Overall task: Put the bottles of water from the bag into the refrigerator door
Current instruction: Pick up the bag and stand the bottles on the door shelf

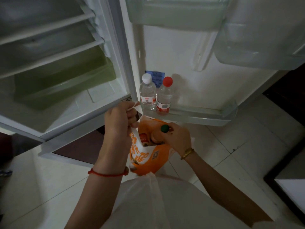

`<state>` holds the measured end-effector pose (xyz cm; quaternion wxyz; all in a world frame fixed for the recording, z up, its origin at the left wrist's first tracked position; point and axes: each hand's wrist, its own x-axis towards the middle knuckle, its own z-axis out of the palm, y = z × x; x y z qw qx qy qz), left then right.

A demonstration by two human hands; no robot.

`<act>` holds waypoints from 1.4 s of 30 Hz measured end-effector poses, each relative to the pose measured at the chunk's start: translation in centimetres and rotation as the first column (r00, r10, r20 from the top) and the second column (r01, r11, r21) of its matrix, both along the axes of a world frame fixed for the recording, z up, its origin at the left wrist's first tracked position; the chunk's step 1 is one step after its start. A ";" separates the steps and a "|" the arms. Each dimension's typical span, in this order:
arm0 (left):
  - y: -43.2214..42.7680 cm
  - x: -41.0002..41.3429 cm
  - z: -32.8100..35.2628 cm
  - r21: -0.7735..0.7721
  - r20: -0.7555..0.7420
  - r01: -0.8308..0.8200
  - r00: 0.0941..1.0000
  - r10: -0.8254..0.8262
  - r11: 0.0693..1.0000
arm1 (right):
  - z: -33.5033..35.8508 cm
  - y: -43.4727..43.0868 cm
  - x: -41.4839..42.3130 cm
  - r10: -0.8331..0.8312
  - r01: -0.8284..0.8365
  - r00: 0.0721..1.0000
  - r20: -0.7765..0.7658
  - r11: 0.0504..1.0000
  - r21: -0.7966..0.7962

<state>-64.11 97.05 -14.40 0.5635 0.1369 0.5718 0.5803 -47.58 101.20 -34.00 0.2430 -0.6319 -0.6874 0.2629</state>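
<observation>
Left hand [119, 120] is fisted on the handles above the bag [148, 161], while right hand [177, 138] reaches into its mouth, fingers curled.

Door shelf [206, 113] lies free right of two bottles [156, 95].

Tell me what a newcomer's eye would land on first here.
The orange bag at centre, held open by the left hand at its handle, while the right hand grips a green-capped bottle at its mouth. Just above, two water bottles stand side by side on the bottom door shelf: a white-capped one left of a red-capped one. The fridge gapes open to the left.
</observation>
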 end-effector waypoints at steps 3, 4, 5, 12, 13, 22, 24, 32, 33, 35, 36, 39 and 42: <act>-0.1 1.1 -0.5 -0.012 -0.024 0.034 0.999 -0.034 0.999 | 3.7 0.1 1.2 0.032 -0.039 0.999 0.039 0.984 0.176; -0.1 1.5 -0.6 -0.017 -0.030 0.041 0.999 -0.042 0.999 | 5.1 0.2 1.7 0.020 -0.021 1.000 0.007 0.977 0.211; -0.1 1.9 -0.6 -0.018 -0.041 0.048 0.998 -0.049 0.999 | 6.5 0.4 2.1 0.006 0.002 0.999 -0.032 0.972 0.236; 1.0 3.5 -0.6 -0.003 -0.043 0.052 0.998 -0.052 0.999 | 14.4 1.7 4.0 -0.022 0.119 0.982 -0.189 0.847 0.519; 1.1 3.7 -0.6 -0.004 -0.056 0.062 0.997 -0.062 0.998 | 14.9 2.0 4.2 -0.022 0.133 0.978 -0.209 0.834 0.535; 0.9 3.6 -1.1 0.005 -0.060 0.051 0.997 -0.050 0.999 | 12.6 6.5 3.8 -0.037 0.112 0.986 -0.163 0.870 0.480; 0.8 3.8 -1.3 -0.002 -0.070 0.065 0.995 -0.065 0.998 | 11.4 7.4 3.6 -0.020 0.090 0.988 -0.156 0.885 0.456; 0.9 5.3 -1.2 -0.020 -0.065 0.112 0.992 -0.113 0.994 | 8.2 9.0 3.4 -0.032 0.077 0.991 -0.127 0.928 0.365; 1.0 5.5 -1.2 -0.018 -0.055 0.115 0.992 -0.115 0.993 | 8.0 9.0 3.5 -0.042 0.082 0.992 -0.121 0.933 0.351; 1.2 6.0 -1.1 -0.014 -0.040 0.123 0.992 -0.123 0.992 | 7.7 9.1 3.9 -0.057 0.092 0.992 -0.114 0.937 0.336; 1.3 6.2 -1.1 -0.012 -0.034 0.127 0.991 -0.127 0.992 | 7.6 9.3 4.0 -0.059 0.094 0.992 -0.116 0.941 0.326; 1.5 6.7 -1.0 -0.012 -0.030 0.132 0.991 -0.132 0.991 | 8.3 9.6 4.0 -0.035 0.070 0.991 -0.126 0.957 0.281; 1.6 7.2 -0.9 -0.013 -0.032 0.133 0.991 -0.133 0.991 | 9.1 9.3 4.2 -0.039 0.093 0.975 -0.219 0.966 0.241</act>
